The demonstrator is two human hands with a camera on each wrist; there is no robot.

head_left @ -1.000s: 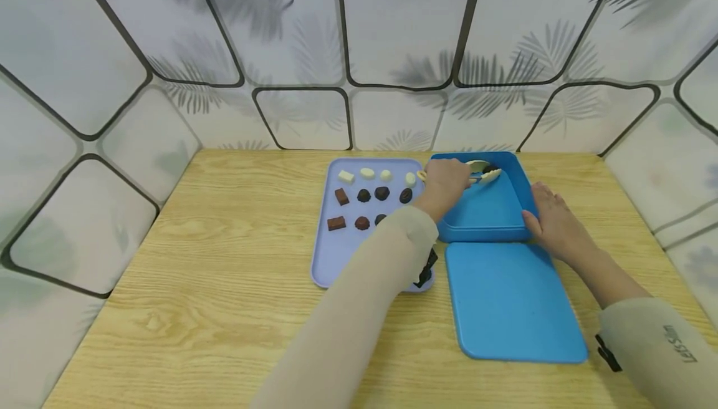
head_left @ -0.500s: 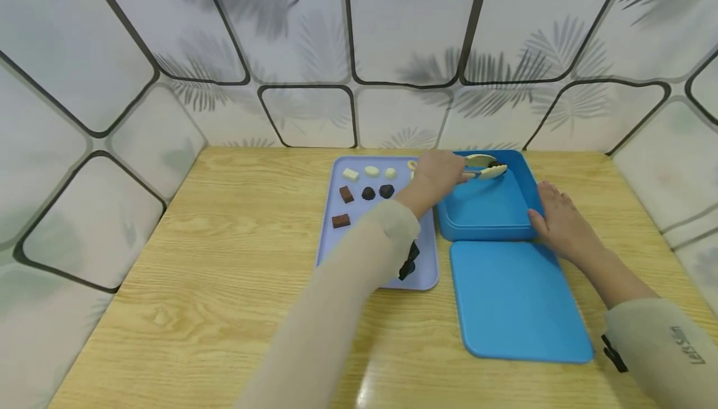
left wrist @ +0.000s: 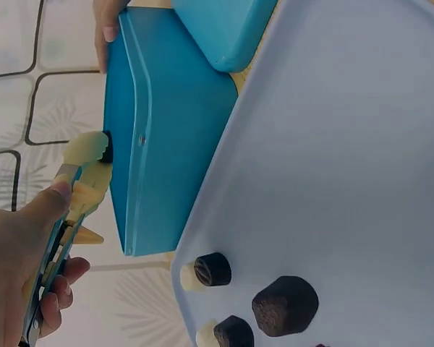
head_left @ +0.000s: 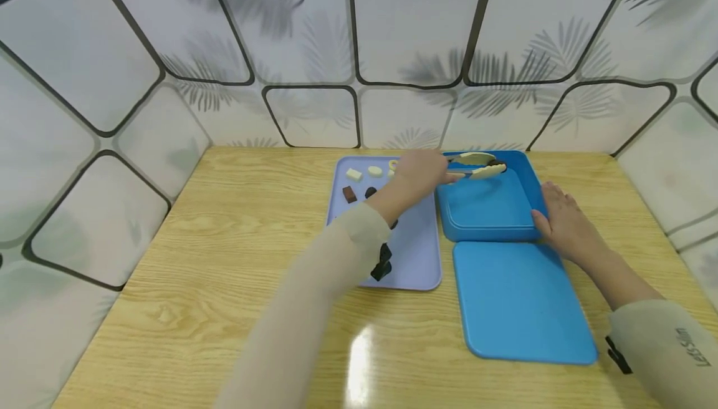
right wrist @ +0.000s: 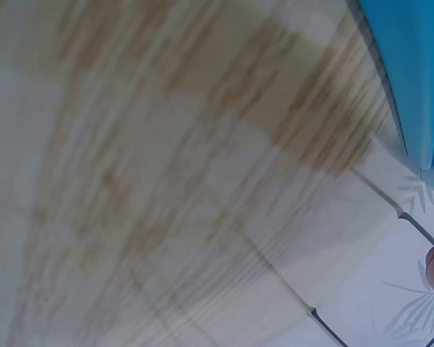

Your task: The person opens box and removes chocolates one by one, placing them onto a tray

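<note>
My left hand [head_left: 417, 175] gripped cream-tipped tongs [head_left: 477, 166], which pinched a small dark chocolate [left wrist: 107, 148] over the far end of the blue box [head_left: 488, 206]. My right hand [head_left: 563, 222] rested flat against the box's right wall, fingers relaxed. The wooden table [head_left: 224, 259] sat within leaf-patterned panels. The box's lid [head_left: 521, 300] lay just in front; beside it a lilac tray [head_left: 412, 253] carried white and dark chocolates, partly hidden by my sleeve [head_left: 314, 297].

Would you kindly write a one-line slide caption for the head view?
Left hand holds tongs over the blue box; right hand steadies its side.
</note>
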